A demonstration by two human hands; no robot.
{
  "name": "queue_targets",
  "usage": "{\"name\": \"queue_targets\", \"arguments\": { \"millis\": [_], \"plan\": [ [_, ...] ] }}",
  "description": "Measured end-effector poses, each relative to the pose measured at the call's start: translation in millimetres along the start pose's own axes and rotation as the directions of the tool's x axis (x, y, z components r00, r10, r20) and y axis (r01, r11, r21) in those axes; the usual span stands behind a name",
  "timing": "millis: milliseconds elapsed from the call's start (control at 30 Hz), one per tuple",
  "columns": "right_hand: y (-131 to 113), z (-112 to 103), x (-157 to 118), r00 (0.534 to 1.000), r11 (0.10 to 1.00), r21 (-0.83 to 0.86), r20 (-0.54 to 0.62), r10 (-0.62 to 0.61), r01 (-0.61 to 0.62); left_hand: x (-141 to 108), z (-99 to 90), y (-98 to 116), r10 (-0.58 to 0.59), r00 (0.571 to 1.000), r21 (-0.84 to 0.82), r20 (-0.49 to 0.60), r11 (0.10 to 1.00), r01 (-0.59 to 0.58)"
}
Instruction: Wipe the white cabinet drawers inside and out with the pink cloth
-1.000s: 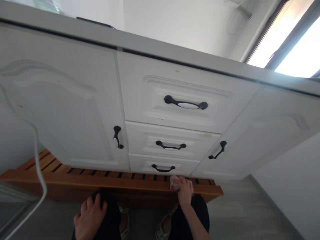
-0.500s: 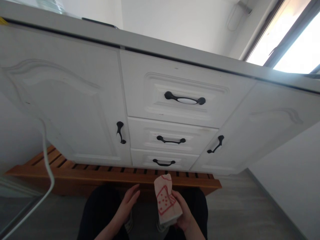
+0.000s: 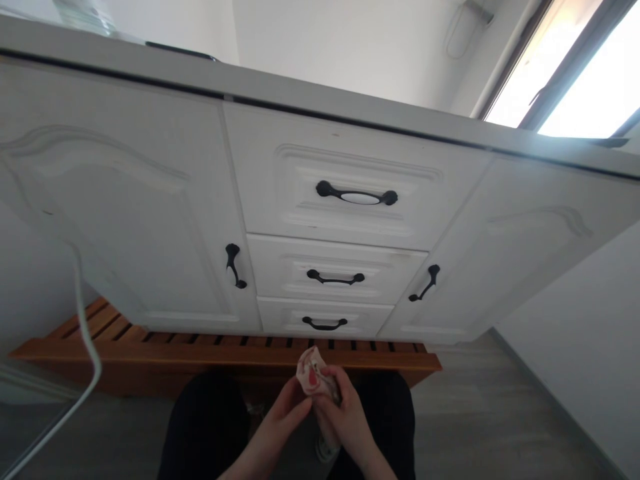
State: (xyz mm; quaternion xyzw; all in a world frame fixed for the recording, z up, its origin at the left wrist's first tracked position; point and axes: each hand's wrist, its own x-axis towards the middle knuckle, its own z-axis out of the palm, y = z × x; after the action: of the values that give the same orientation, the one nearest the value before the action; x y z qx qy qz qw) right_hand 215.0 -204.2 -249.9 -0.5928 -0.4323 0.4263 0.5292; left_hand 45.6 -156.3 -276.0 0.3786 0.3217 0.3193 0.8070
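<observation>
A pale pink cloth with red markings is bunched between my hands, low in the head view, above the gap between my knees. My right hand grips it from the right, thumb and fingers closed on its folds. From the left, my left hand has its fingers bent against the cloth's lower edge; the fingertips are partly hidden behind it. Part of the cloth hangs down below the right hand's thumb.
A white cabinet with black-handled drawers and doors stands ahead on a slatted wooden platform. A white cable hangs at the left. On the countertop lies a thin dark object near clear glassware. A window is upper right.
My left hand has moved right and up to the cloth, from open beside it. The cloth has turned and become bunched, its flat printed side folded away. The view has shifted slightly.
</observation>
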Motion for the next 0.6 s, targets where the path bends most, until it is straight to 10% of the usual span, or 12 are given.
{"name": "queue_targets", "arguments": {
  "millis": [367,600],
  "plan": [
    [8.5,7.3,7.5,1.000,1.000,0.008,0.015,0.009,-0.010,2.2,8.7,18.0,-0.205,0.963,-0.329,-0.172,0.934,0.140],
    [1.0,-8.1,10.8,0.919,0.895,0.355,0.373,0.130,-0.270,-4.8,10.8,30.9,-0.320,0.935,-0.336,-0.152,0.907,0.256]
  ]
}}
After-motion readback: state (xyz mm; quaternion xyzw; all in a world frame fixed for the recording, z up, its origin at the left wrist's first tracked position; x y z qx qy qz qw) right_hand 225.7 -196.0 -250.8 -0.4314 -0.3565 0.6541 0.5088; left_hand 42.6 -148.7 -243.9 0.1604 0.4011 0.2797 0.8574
